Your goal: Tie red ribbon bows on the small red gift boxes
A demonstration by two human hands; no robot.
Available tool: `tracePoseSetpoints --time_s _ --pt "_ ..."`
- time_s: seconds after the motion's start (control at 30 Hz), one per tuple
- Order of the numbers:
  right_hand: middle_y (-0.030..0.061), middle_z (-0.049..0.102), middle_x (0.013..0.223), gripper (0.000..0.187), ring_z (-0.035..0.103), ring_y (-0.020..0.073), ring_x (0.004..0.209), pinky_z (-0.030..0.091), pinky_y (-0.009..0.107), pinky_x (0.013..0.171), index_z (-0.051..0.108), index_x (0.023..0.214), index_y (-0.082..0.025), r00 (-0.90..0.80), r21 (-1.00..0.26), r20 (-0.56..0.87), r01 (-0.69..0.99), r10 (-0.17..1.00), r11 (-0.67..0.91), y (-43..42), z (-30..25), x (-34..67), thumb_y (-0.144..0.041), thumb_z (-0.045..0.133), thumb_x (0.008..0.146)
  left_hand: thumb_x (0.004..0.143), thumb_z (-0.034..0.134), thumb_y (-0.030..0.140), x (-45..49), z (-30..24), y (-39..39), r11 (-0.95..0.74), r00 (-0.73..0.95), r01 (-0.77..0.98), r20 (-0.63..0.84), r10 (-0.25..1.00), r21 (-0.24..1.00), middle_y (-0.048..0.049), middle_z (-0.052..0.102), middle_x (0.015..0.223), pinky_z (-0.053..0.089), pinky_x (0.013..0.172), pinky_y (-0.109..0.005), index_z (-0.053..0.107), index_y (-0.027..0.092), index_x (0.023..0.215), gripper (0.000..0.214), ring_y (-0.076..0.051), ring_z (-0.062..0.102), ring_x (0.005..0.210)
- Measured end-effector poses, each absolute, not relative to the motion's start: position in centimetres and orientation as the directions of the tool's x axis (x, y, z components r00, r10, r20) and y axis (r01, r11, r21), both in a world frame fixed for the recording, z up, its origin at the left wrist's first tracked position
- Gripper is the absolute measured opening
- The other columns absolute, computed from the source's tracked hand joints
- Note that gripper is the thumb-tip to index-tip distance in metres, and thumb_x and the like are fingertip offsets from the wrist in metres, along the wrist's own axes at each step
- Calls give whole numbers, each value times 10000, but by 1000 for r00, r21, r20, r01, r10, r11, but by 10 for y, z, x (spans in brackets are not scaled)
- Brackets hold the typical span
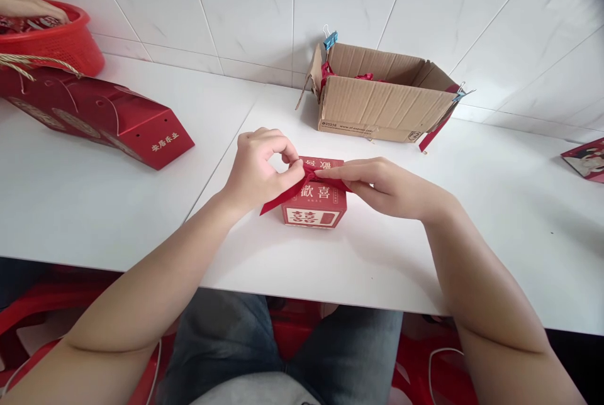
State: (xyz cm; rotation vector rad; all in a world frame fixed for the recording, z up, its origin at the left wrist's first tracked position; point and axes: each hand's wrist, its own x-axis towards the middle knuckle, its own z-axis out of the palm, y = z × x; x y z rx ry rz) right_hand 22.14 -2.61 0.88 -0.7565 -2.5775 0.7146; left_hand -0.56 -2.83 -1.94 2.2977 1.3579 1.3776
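A small red gift box (314, 204) with pale Chinese characters stands upright on the white table, right in front of me. A dark red ribbon (282, 198) is tied at its top, one tail hanging out to the left. Thumb and forefinger of my left hand (264, 169) pinch the ribbon beside the knot. From the other side my right hand (389, 186) reaches in, its forefinger stretched onto the knot and its lower fingers at the ribbon's right part. Whether those lower fingers grip it is hidden.
Behind the gift box, a cardboard box (387, 103) with red ribbon inside stands near the tiled wall. A larger red carton (163, 138) with rope handles lies left. Beyond it, another person's hand (33, 5) is in a red basket (80, 46). A picture-printed box (587, 161) sits far right.
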Motion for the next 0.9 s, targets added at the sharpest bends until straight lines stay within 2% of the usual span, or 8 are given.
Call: tracePoseSetpoints --time_s 0.13,0.23,0.33,0.5,0.63,0.9 --pt "31 717 1090 383 665 196 884 516 323 722 606 1255 -273 -713 -468 287 478 639 743 -26 9 221 -176 445 921 688 582 169 -7 -19 -28 -577 153 594 625 765 560 24 590 632 442 714 -322 526 202 582 124 -150 551 654" --pt "62 705 881 209 624 186 749 471 310 636 701 958 -200 -617 -390 344 592 708 705 -24 9 223 -249 503 917 700 582 185 -7 -19 -29 -559 145 578 599 788 595 15 601 650 451 718 -323 527 203 594 122 -159 561 680" --pt "67 665 858 191 591 170 726 452 302 627 657 804 -180 -603 -390 337 609 723 690 -24 10 223 -256 518 910 716 583 185 -7 -18 -30 -572 161 563 599 784 597 14 604 652 452 724 -320 530 200 603 126 -156 561 680" --pt "34 614 763 181 530 142 654 408 272 583 555 799 -190 -517 -463 293 660 805 592 -34 10 213 -235 445 936 760 574 186 -6 -19 -31 -598 166 543 622 765 590 16 606 671 457 706 -301 536 190 635 130 -143 568 680" --pt "34 586 784 165 502 131 645 383 257 583 488 811 -190 -436 -473 308 701 846 533 -43 3 198 -226 404 948 791 572 206 -5 -21 -30 -607 166 545 635 754 578 19 610 675 460 701 -289 535 186 654 144 -133 567 667" --pt "5 605 662 159 472 126 519 336 247 531 521 901 -207 -348 -441 328 765 878 468 -46 -10 188 -291 393 947 828 564 244 -5 -23 -29 -578 149 611 639 754 540 20 617 662 453 704 -289 518 189 647 195 -131 564 660"
